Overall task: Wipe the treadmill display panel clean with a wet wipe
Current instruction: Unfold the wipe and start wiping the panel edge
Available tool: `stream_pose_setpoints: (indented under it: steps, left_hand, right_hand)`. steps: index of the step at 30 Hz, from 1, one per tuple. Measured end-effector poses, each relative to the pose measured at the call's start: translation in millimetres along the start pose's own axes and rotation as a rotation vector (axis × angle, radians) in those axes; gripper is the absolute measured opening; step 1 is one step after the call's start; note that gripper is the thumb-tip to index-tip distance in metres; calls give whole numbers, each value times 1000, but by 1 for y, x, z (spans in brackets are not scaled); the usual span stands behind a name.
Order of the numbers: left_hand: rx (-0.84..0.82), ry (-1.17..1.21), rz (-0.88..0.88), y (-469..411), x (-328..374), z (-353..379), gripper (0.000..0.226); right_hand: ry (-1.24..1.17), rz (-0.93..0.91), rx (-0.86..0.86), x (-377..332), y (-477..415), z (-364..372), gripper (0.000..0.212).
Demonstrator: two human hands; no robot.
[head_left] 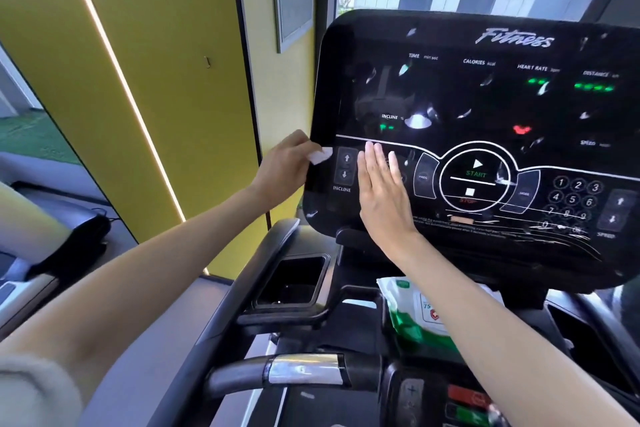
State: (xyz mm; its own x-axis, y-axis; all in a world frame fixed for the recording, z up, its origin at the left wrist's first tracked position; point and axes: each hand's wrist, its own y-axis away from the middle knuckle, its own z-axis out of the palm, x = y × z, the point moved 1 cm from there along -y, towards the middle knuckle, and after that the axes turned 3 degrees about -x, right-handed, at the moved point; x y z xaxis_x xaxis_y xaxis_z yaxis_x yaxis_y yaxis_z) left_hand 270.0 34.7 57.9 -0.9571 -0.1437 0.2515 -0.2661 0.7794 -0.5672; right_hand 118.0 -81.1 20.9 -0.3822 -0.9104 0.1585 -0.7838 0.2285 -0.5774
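Notably, the left hand (pixel 285 168) is pinching the wet wipe (pixel 320 156) at mid-left while the flat, straight-fingered right hand (pixel 381 191) is risking triggering the lit treadmill display panel's (pixel 450 97) INCLINE keys (pixel 346 166).

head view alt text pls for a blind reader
A left hand holds a white wet wipe at the left edge of a black treadmill display panel; the right hand rests flat on it. A wipes pack lies below.

panel (pixel 485 97) right half unblocked, wipe pack (pixel 408 322) beneath
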Motion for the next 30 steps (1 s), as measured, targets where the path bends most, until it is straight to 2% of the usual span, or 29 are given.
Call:
stream_pose_setpoints:
  steps: [2, 5, 7, 11, 13, 16, 18, 20, 23, 25, 28, 30]
  left_hand:
    - [17, -14, 16, 4, 1, 4, 39]
    - [-174, -84, 180, 40, 2, 23, 37]
    - [-226, -77, 183, 45, -1, 25, 40]
    - [-7, 14, -41, 16, -1, 12, 33]
    - [9, -12, -7, 22, 0, 17, 35]
    - [-161, -63, 126, 58, 7, 34, 30]
    - [-207, -54, 133, 67, 6, 38, 34]
    - [-110, 5, 14, 54, 4, 36, 34]
    - [73, 56, -142, 37, 3, 32, 30]
    - [56, 31, -68, 48, 8, 40, 29]
    - [-103, -13, 68, 83, 17, 53, 30]
    - [-139, -15, 89, 84, 16, 54, 32]
  right_hand:
    - [2, 0, 5, 1, 0, -1, 57]
    - [-4, -9, 14, 4, -1, 1, 57]
    - [-6, -10, 17, 3, 0, 2, 58]
    - [-2, 14, 8, -1, 2, 0, 62]
    - [-22, 37, -2, -3, 6, -3, 66]
    - [-63, 9, 7, -6, 22, 0, 70]
    - [-74, -74, 4, -10, 37, 4, 65]
    - [-71, -130, -28, -15, 47, 7, 62]
    - [-82, -105, -89, -18, 55, 12, 62]
    - [-71, -92, -99, -19, 57, 14, 62]
    - [-44, -96, -114, -19, 57, 16, 62]
    - [-31, -93, -123, -20, 57, 16, 61]
